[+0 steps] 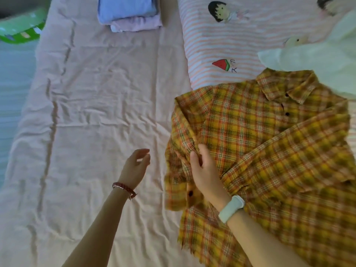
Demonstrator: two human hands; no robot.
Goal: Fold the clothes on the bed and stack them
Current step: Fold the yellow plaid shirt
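A yellow and orange plaid shirt (pixel 269 143) lies spread on the right side of the bed, collar toward the far side, buttons up. My right hand (pixel 204 168), with a white wristband, pinches a fold of the shirt's left sleeve near the cuff. My left hand (pixel 135 166), wearing a red bracelet, hovers over the pink sheet just left of the shirt, fingers loosely curled and holding nothing. A stack of folded clothes (pixel 129 14), blue on top of pale pink, sits at the far end of the bed.
The pink wrinkled sheet (pixel 96 103) covers the bed's left and middle. A striped cartoon-print quilt (pixel 240 39) lies at the far right, with a pale cream garment (pixel 317 54) on it beyond the shirt's collar. A green object (pixel 23 27) sits off the bed's far left edge.
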